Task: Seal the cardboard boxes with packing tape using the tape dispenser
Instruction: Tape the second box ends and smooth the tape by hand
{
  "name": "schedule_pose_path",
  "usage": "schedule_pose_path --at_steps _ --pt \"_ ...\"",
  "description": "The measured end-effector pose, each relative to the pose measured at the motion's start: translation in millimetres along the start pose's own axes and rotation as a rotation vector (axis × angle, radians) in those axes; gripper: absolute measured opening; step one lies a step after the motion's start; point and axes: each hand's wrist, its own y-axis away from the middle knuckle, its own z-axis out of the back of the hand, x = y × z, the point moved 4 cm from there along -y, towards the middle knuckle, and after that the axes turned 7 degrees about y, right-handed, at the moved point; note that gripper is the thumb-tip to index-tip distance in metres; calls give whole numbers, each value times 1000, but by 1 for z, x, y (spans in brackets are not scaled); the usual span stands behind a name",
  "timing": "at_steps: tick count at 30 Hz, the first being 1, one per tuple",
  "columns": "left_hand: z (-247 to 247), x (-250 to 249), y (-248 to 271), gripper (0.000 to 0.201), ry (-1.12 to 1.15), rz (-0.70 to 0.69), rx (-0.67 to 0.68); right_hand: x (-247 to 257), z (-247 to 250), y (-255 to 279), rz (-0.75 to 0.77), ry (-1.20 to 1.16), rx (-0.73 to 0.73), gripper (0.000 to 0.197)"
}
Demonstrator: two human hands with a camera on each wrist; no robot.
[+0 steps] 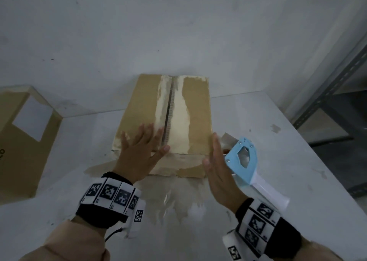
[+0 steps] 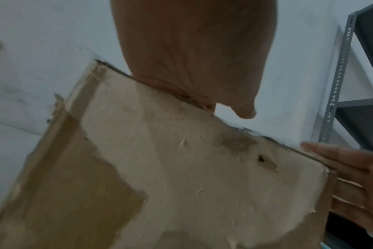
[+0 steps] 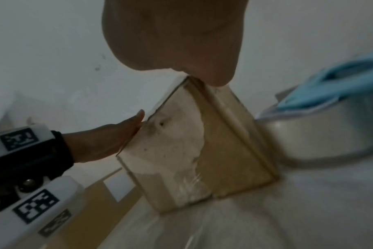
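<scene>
A brown cardboard box [image 1: 139, 106] stands on the white table [image 1: 278, 121], its two top flaps meeting at a centre seam ringed by torn pale patches. My left hand [image 1: 139, 151] lies flat with straight fingers on the near left part of the top. My right hand [image 1: 216, 165] stands edge-on, fingers straight, against the box's right near corner. The blue and white tape dispenser [image 1: 244, 161] lies on the table just right of that hand, untouched. The left wrist view shows the box's torn near face [image 2: 181, 168]; the right wrist view shows the box [image 3: 224, 151] and the dispenser [image 3: 330, 118].
A second cardboard box [image 1: 23, 137] with a white label stands at the left. A grey metal shelf [image 1: 337, 106] rises beyond the table's right edge. A white wall runs close behind the box. Worn, stained tabletop lies between my wrists.
</scene>
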Motion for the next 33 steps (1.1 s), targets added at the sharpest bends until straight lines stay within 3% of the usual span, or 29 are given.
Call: schedule_pose_path --at_steps 2,4,9,12,14,16,19,23,27,29,33 --pt "-4 3 1 116 -3 -4 -1 -2 -15 2 17 -22 -15 84" --pt "-5 3 2 118 -2 -1 -8 -1 -21 2 -58 -162 -62 84" --pt "-4 3 1 120 12 8 12 -20 -18 7 -164 -380 42 90" --pt "-5 1 0 118 9 -2 -6 -18 8 -4 -172 -76 8 79" --pt "-6 2 1 118 25 12 -13 -4 18 -16 -19 114 -30 70" --pt "-6 0 4 117 43 29 -13 9 10 -29 47 220 84 76" --pt "-9 -6 14 106 46 75 -22 10 -1 -42 -47 248 226 93" --pt "-13 -9 31 115 34 100 -31 10 1 -49 -23 436 301 88" --pt "12 -6 24 108 41 -30 -144 30 5 -58 91 659 268 97" --pt "9 -2 18 107 18 -57 -44 40 -1 -63 179 676 256 99" --pt "-2 -1 15 102 -124 -123 85 32 -22 -64 269 806 428 97"
